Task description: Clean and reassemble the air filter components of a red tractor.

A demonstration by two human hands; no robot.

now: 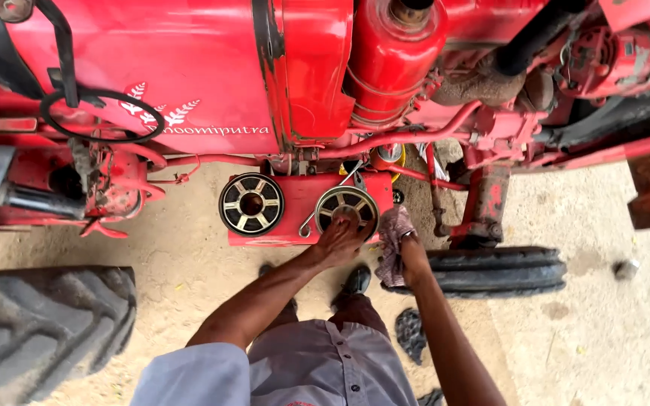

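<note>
Overhead view of a person standing on sandy ground beside a red tractor (189, 68). The left hand (342, 239) lies with fingers spread and bent over the lower edge of the right round slotted filter (346, 207), pressing on it rather than closed around it. This filter sits on the right half of a red box-shaped housing (299, 197) that juts from the tractor's side. A second, matching filter (251, 203) sits on the left half of the same housing, untouched and fully in view. The right hand (408, 242) is closed on a dirty grey-pink rag (393, 248), held just right of the housing; the rag hangs down over the wrist and hides the fingers.

A thin red pipe (415, 135) runs across above the housing. A bent wire clip (308, 223) hangs between the two filters. Right of the hands lies the narrow front tyre (498, 269); at lower left, part of the large lugged rear tyre (39, 323). A black steering wheel (101, 115) shows at upper left. A dark cloth (411, 332) lies on the ground near the person's black shoe (356, 280).
</note>
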